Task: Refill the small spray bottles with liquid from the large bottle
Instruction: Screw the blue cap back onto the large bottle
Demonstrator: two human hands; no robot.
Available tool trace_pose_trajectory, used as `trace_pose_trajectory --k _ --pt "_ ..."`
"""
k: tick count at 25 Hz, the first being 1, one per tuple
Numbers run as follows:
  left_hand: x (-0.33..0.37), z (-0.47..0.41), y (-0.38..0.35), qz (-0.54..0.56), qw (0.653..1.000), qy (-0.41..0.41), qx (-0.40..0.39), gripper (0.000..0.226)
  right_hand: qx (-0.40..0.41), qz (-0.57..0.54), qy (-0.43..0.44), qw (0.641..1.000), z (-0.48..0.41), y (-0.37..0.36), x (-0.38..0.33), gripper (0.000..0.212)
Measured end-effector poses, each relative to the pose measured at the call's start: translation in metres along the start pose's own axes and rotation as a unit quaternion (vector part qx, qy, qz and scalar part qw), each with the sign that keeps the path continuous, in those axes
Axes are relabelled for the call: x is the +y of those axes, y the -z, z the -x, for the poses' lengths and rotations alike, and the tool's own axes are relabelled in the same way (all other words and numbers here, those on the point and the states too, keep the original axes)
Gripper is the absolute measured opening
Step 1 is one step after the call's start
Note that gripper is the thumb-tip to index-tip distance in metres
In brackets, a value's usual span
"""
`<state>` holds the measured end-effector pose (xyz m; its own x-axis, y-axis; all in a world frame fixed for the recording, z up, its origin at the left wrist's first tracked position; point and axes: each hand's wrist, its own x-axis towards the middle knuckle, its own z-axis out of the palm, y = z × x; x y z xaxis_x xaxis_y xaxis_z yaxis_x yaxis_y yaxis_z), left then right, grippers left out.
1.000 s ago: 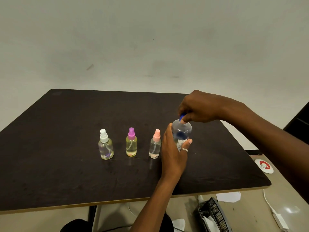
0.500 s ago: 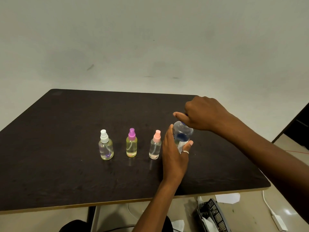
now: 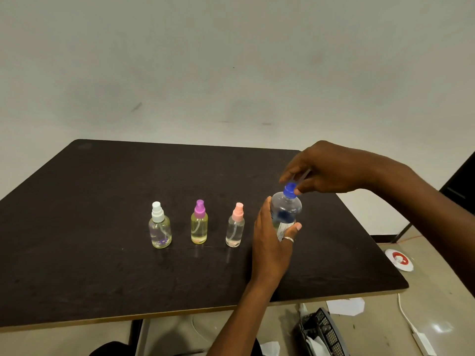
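A large clear bottle (image 3: 286, 210) with a blue cap (image 3: 290, 189) stands on the dark table (image 3: 90, 265). My left hand (image 3: 271, 242) wraps around its body from the left. Just above it, my right hand (image 3: 326, 170) has its fingertips on the blue cap. Left of the large bottle, three small spray bottles stand in a row: a pink-capped one (image 3: 235, 229) nearest, a purple-capped one (image 3: 199, 223) with yellowish liquid, and a white-capped one (image 3: 159, 226). All three have their caps on.
The table's front edge runs below my left forearm. On the floor to the right lie a black mesh basket (image 3: 325, 332), a white paper scrap (image 3: 345, 305), a white and red disc (image 3: 399, 259) and a white cable (image 3: 408, 319).
My right hand has shifted its grip on the blue cap, with the fingers turned and the cap now more exposed. My left hand and the bottle stay in place.
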<state>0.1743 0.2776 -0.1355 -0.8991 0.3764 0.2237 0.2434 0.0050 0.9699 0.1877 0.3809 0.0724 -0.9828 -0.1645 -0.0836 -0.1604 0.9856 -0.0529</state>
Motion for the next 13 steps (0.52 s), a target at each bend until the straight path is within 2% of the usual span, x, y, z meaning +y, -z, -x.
trace_pose_trajectory --k 2,13 --pt "-0.001 -0.001 0.001 -0.002 1.0 -0.002 -0.002 0.08 -0.012 0.015 0.01 1.0 -0.001 -0.006 0.003 0.034" --pt "-0.004 -0.001 0.002 -0.009 1.0 -0.021 0.0 0.082 0.026 -0.028 0.003 0.999 -0.007 -0.017 0.011 0.029"
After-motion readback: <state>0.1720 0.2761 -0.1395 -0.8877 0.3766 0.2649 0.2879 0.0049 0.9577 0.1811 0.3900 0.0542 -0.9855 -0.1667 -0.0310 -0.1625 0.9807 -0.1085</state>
